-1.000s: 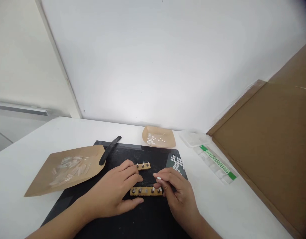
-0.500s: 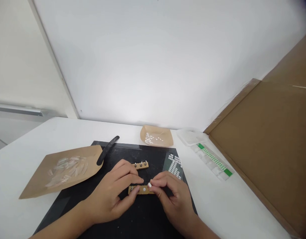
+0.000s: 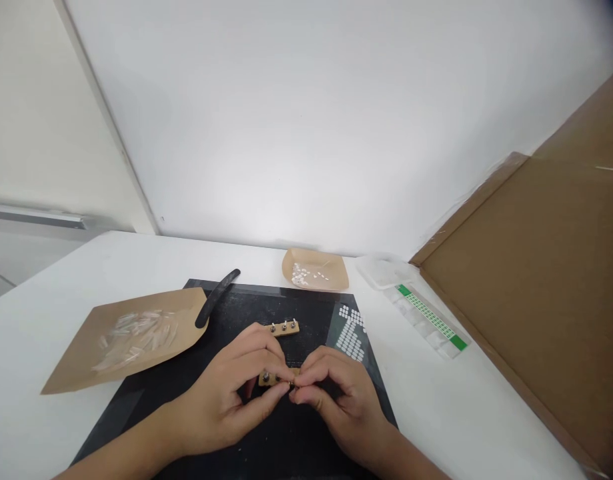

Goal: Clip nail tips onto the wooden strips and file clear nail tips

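My left hand (image 3: 241,387) and my right hand (image 3: 339,400) meet fingertip to fingertip over a small tan strip (image 3: 264,379) that bears dark round pieces. Both hands are closed in a pinch. Something small and dark shows between the fingertips, too hidden to name. Behind the fingers of my left hand lies a second tan strip (image 3: 285,328) with dark pieces and white tips standing on it. Both strips rest on a black mat (image 3: 266,307). A sheet of white oval stickers (image 3: 351,340) lies on the mat's right side.
A brown paper tray (image 3: 76,340) with clear slender pieces stands at the left, a black curved strip (image 3: 217,298) at its edge. Farther back is a small tray (image 3: 336,267) of white bits. Right: a clear plastic case (image 3: 431,317) with a green-edged label, and a cardboard box (image 3: 536,267).
My hands have come together; my left fingertips moved right to meet my right ones. The white piece in my right fingers and the white dot on the near strip no longer show.
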